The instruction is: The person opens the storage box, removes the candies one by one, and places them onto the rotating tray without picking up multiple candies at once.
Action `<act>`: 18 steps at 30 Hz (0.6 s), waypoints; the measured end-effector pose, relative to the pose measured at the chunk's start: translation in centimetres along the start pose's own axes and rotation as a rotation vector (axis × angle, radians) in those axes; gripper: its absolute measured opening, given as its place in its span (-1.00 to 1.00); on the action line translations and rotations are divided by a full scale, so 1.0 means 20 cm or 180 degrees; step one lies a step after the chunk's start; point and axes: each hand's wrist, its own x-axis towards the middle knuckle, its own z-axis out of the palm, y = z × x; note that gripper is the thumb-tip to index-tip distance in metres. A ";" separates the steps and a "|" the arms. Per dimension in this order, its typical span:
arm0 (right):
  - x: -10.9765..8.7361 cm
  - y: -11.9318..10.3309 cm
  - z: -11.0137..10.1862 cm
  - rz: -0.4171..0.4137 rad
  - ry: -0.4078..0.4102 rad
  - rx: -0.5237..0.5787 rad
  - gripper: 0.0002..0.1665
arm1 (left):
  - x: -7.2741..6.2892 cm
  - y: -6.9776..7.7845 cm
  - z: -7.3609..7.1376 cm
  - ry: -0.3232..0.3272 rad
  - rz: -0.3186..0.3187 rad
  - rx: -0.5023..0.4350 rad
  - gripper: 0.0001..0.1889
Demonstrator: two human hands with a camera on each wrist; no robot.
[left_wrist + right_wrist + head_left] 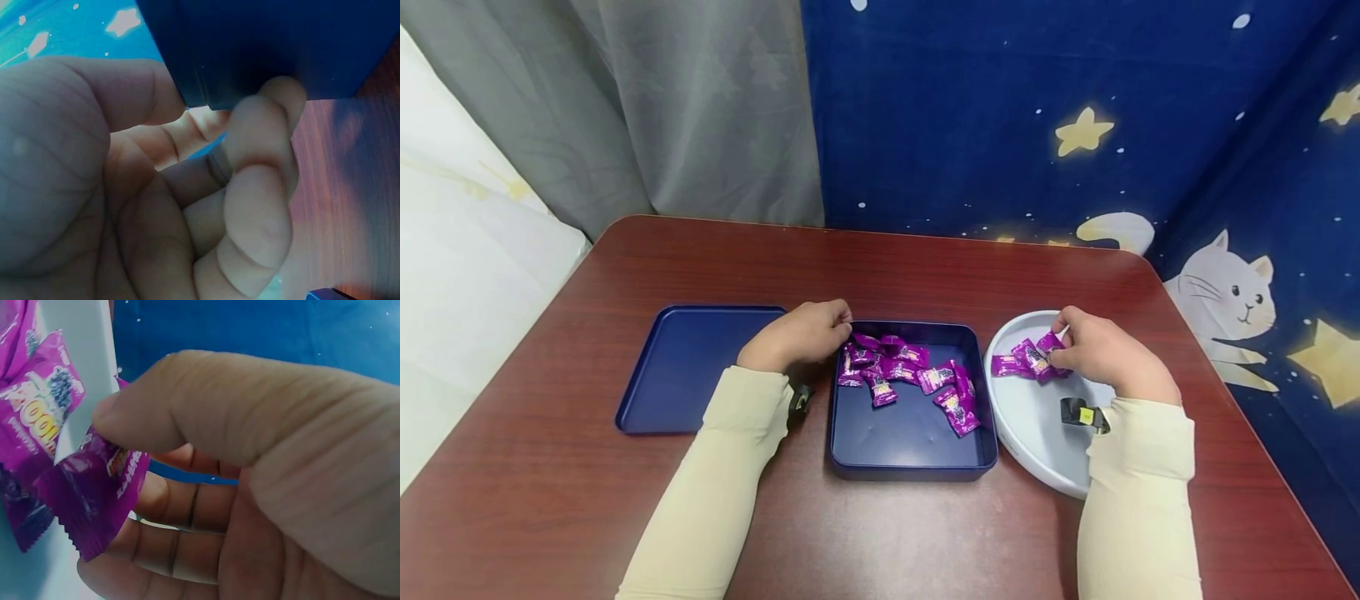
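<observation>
One pick-up, we judge: right hand (1108, 354) pinches candy (94, 500), likely for lifting left; left hand (797, 335) grips box (913, 472).

The right sleeve (1142, 492) — cut off below — hides part of the plate (1026, 425).

The left hand (801, 335) and right hand (1105, 354) are bare; cream sleeves (718, 471) have wide folded cuffs (1153, 437); the right black wristband (1071, 413) bears a yellow square (1086, 416).
</observation>
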 end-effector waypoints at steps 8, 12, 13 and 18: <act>0.04 0.02 0.05 -0.0076 -0.0095 0.0009 -0.56 | 0.00 0.00 0.00 0.0003 0.0009 0.0018 -0.86; 0.04 0.02 0.05 -0.0067 -0.0098 0.0037 -0.58 | -0.01 0.00 0.00 0.0004 0.0006 0.0019 -0.86; 0.05 0.02 0.05 -0.0069 -0.0091 0.0034 -0.59 | -0.01 0.00 0.00 0.0005 0.0007 0.0010 -0.86; 0.05 0.03 0.05 -0.0083 -0.0099 0.0017 -0.56 | -0.01 0.01 -0.01 0.0005 0.0004 -0.0007 -0.86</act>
